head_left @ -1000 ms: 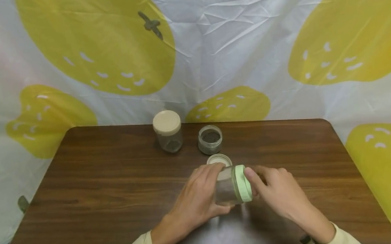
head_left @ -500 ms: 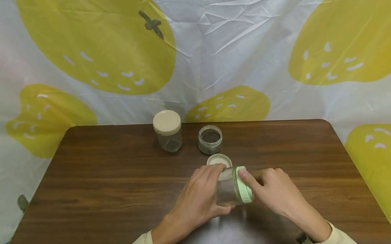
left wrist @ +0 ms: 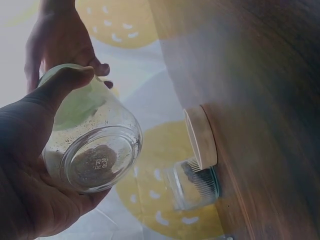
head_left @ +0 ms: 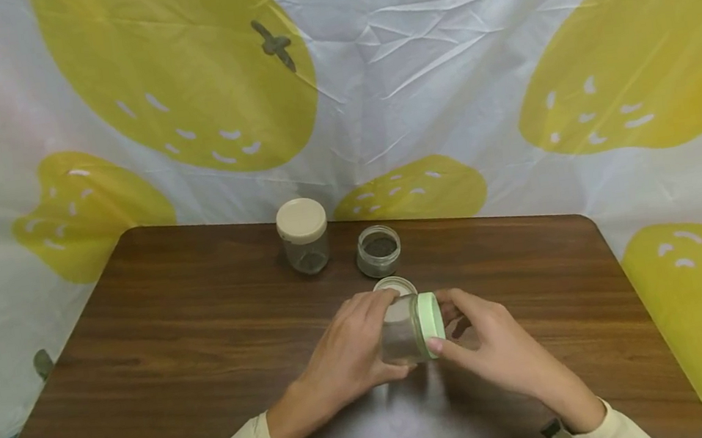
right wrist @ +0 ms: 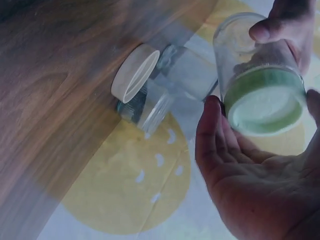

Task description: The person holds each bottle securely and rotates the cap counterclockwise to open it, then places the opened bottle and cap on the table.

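Observation:
My left hand [head_left: 348, 349] grips a clear jar [head_left: 398, 335], tipped on its side above the table. Its green lid [head_left: 430, 323] faces right. My right hand [head_left: 504, 347] holds the lid by its rim, thumb on the near edge and fingertips on the far edge, the palm standing off its face. In the left wrist view, dark specks cling inside the jar [left wrist: 102, 150] near its base. Beyond the hands lies a loose cream lid [head_left: 395, 286], partly covered by the left hand and jar. Behind it stands a small lidless jar [head_left: 378, 252] of dark grains.
Toward the back edge of the brown wooden table [head_left: 173, 331], a taller jar [head_left: 304, 236] with a cream lid stands left of the small one. A white cloth [head_left: 427, 90] printed with yellow fruit hangs behind and beside the table.
The right hand has turned on the green lid: its thumb moved from the upper part to the near lower edge, and its fingers spread to the far side. The left hand keeps its grip.

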The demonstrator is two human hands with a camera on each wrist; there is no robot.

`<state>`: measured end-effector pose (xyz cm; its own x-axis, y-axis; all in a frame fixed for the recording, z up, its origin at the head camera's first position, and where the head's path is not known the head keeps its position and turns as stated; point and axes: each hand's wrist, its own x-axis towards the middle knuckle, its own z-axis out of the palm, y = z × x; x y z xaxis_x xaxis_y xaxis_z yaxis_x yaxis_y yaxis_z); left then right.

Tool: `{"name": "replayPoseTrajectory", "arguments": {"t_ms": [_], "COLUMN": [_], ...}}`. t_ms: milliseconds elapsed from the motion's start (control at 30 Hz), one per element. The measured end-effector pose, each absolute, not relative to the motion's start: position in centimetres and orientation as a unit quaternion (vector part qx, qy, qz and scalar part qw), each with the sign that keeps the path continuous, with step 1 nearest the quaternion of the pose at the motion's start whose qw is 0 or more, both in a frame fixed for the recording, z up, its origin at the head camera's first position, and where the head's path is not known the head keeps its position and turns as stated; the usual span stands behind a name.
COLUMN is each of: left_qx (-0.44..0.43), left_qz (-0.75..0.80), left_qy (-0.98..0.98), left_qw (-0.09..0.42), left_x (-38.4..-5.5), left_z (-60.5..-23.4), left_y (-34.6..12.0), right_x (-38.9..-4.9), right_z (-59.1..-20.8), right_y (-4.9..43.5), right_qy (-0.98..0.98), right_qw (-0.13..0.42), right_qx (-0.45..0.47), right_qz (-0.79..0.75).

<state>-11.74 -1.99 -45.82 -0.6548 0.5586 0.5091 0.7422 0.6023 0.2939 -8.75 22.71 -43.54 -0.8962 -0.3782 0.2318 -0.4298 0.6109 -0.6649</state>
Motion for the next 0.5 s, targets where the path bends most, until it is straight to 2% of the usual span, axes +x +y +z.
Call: {"name": "replayPoseTrajectory", "arguments": {"t_ms": [133,333,500], "left_qx": [-0.371,-0.373,-0.369], "left_qz": [-0.239,-0.242,-0.238], "left_qy": [-0.878,-0.877,-0.879], "left_qw": [0.185,0.182,0.186], "left_x": [-11.80,-11.86,-11.89], "left_z": [-45.82,-45.97,-46.06], "left_y": [-2.03,-2.09,-2.10], "right_x": [-8.94,-8.92,-8.90], "right_z": [-43.45,-43.12,-43.31], "right_y": [23.16,23.66,23.50], "right_qy": [-0.884,-0.887,-0.883], "right_qw": [0.045,0.022,0.032], "right_qx": [0.272,0.295,0.311], "right_qz": [0.377,0.354,0.349]}}
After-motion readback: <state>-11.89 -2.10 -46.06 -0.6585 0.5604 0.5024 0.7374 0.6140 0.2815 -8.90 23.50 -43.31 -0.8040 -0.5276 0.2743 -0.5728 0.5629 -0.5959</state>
